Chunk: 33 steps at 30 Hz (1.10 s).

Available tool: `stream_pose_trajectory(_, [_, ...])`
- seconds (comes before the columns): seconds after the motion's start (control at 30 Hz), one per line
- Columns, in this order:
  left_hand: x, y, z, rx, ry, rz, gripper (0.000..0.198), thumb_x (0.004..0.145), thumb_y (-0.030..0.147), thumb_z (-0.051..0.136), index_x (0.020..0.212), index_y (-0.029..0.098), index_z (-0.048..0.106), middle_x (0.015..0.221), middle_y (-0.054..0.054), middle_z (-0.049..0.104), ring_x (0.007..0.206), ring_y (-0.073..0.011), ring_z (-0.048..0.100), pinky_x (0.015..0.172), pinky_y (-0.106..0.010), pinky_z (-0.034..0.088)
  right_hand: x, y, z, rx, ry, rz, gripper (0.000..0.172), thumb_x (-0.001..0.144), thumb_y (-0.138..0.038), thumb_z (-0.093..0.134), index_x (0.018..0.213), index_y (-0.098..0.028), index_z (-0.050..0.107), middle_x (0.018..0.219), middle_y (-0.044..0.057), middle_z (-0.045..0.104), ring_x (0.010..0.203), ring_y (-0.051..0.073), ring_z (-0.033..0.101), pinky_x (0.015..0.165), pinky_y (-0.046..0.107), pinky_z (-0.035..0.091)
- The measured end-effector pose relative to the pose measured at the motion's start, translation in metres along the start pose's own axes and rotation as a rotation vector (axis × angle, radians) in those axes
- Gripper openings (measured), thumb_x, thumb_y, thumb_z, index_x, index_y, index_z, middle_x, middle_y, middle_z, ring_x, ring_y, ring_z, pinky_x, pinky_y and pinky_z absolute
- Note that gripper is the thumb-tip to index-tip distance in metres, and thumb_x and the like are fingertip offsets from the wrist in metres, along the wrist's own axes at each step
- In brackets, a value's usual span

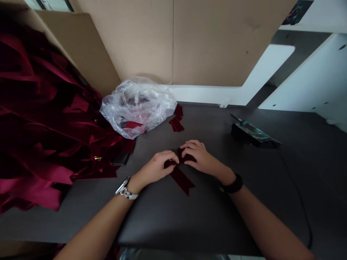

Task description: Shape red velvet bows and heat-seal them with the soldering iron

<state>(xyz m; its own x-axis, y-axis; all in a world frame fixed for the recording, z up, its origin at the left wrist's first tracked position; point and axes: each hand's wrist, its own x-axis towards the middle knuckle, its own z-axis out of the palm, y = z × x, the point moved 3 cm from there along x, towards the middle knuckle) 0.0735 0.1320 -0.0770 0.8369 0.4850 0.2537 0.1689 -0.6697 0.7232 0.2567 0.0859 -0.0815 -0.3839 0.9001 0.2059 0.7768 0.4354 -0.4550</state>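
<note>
Two bare hands, the left hand (158, 167) and the right hand (196, 155), curl closed and pinch the gathered middle of a dark red velvet ribbon (180, 177), whose tail lies on the dark grey tabletop (189, 220) just below them. Farther up, loose dark red velvet pieces (176, 121) lie beside a crumpled clear plastic bag (138, 104), and a large heap of crimson satin ribbons (46, 122) spreads across the left.

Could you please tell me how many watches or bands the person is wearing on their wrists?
2: a silver metal wristwatch on the left wrist and a black wristband on the right wrist. Neither forearm shows any others, though more could be hidden on the undersides of the wrists.
</note>
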Motion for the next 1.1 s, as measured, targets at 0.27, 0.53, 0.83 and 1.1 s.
stream_pose_trajectory(0.27, [-0.001, 0.01, -0.009, 0.023, 0.237, 0.056, 0.014, 0.087, 0.022, 0.06, 0.1, 0.018, 0.063, 0.104, -0.008, 0.062, 0.1, -0.0172, 0.059, 0.09, -0.033, 0.047, -0.002, -0.005, -0.01, 0.465, 0.157, 0.155, 0.01, 0.09, -0.02, 0.051, 0.09, -0.018, 0.06, 0.085, 0.003, 0.065, 0.079, 0.016, 0.059, 0.075, 0.029, 0.043])
stream_pose_trajectory(0.53, [-0.008, 0.026, -0.003, 0.152, 0.282, 0.018, 0.006, 0.084, 0.019, 0.063, 0.088, 0.018, 0.059, 0.1, -0.007, 0.061, 0.095, -0.017, 0.059, 0.086, -0.032, 0.049, -0.003, -0.009, -0.008, 0.685, 0.151, 0.189, 0.015, 0.088, -0.028, 0.053, 0.084, -0.016, 0.06, 0.081, 0.004, 0.064, 0.076, 0.015, 0.058, 0.072, 0.028, 0.045])
stream_pose_trajectory(0.83, [-0.026, 0.039, -0.005, 0.109, 0.344, -0.036, 0.011, 0.081, 0.014, 0.065, 0.092, 0.017, 0.063, 0.096, -0.006, 0.062, 0.092, -0.0157, 0.06, 0.084, -0.029, 0.048, -0.002, -0.023, -0.004, 0.705, 0.124, 0.148, 0.014, 0.087, -0.027, 0.054, 0.085, -0.016, 0.062, 0.081, 0.004, 0.064, 0.076, 0.015, 0.058, 0.072, 0.028, 0.045])
stream_pose_trajectory(1.1, [-0.056, 0.055, 0.002, -0.06, 0.296, -0.261, 0.01, 0.083, 0.019, 0.064, 0.091, 0.018, 0.059, 0.095, -0.004, 0.064, 0.088, -0.0151, 0.06, 0.08, -0.028, 0.046, -0.008, -0.037, 0.002, 0.806, -0.031, 0.068, 0.021, 0.083, -0.037, 0.064, 0.089, -0.016, 0.065, 0.086, 0.005, 0.067, 0.079, 0.017, 0.062, 0.075, 0.029, 0.048])
